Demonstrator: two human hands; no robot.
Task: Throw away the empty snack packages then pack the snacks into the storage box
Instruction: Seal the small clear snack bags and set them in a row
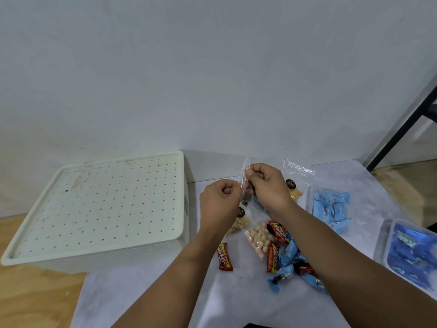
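Both hands hold a clear plastic bag [255, 229] with pink and cream puffs in its lower end, lifted over the table. My left hand [221, 204] pinches its top edge on the left, and my right hand [267, 185] pinches the top a little higher on the right. The white storage box [99, 209] with a perforated lid on stands at the left. Red snack bars [224, 256] and light blue wrapped snacks [287, 256] lie on the white tablecloth under my right forearm. Another clear bag with yellowish snacks [295, 183] lies behind my right hand.
A clear pack of light blue snacks [331, 210] lies to the right. A clear tub of dark blue packets [412, 252] stands at the right table edge. A bag of tan puffs [238, 224] lies under my left wrist. A black pole leans at the far right.
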